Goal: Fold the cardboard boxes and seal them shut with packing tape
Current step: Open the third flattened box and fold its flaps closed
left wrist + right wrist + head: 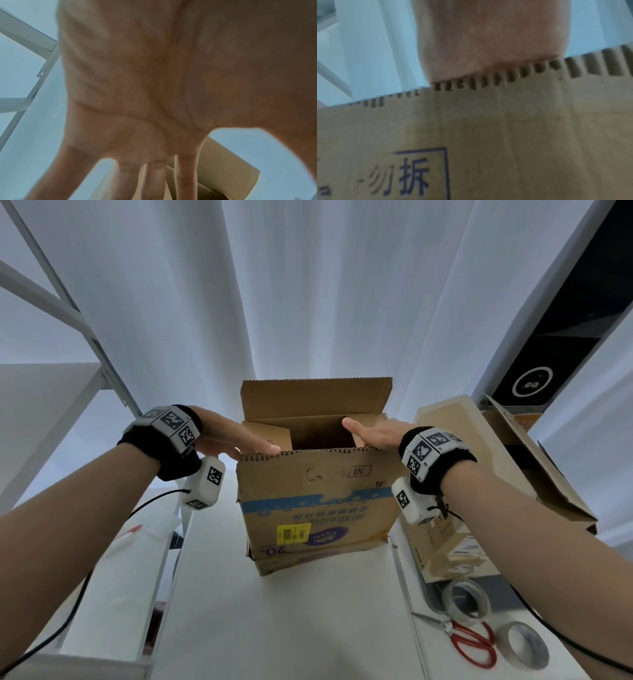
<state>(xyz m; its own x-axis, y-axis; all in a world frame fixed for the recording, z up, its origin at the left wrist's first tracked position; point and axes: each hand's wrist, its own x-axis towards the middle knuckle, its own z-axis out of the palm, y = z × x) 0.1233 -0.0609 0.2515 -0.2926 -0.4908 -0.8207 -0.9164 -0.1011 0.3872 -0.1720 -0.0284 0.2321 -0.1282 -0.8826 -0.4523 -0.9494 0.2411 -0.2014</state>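
Head view shows the tabletop (291, 628) first, white and smooth, with the cardboard box (318, 508) standing upright near its far middle, top open. The back flap (315, 398) stands up, the near flap (318, 470) stands up toward the person, and the two side flaps are pushed partly inward. On a surface that slick, the likeliest trouble is the whole box sliding away or tipping if either hand pushes sideways rather than downward.

The left hand (236, 436) lies flat, fingers straight, on the left side flap (267, 433), gripping nothing; the left wrist view shows the same spread, released fingers. The right hand (373, 433) is likewise flat and unclenched over the right side flap, its heel resting on the near flap's corrugated edge (513, 73) in the right wrist view. Pressing there could crush that edge or fold the near flap in before the side flaps are down, leaving them out of order. The flaps also look springy and worn; I judge they may pop up once both hands lift to fetch tape.

A second box (486, 474) sits just right of the first, close enough to snag the right forearm.

Smaller still, near the right front edge lie two tape rolls (467, 599) (524, 645) with red-handled scissors (469, 642) between them. They are well apart from the box, so reaching for them means releasing a flap.
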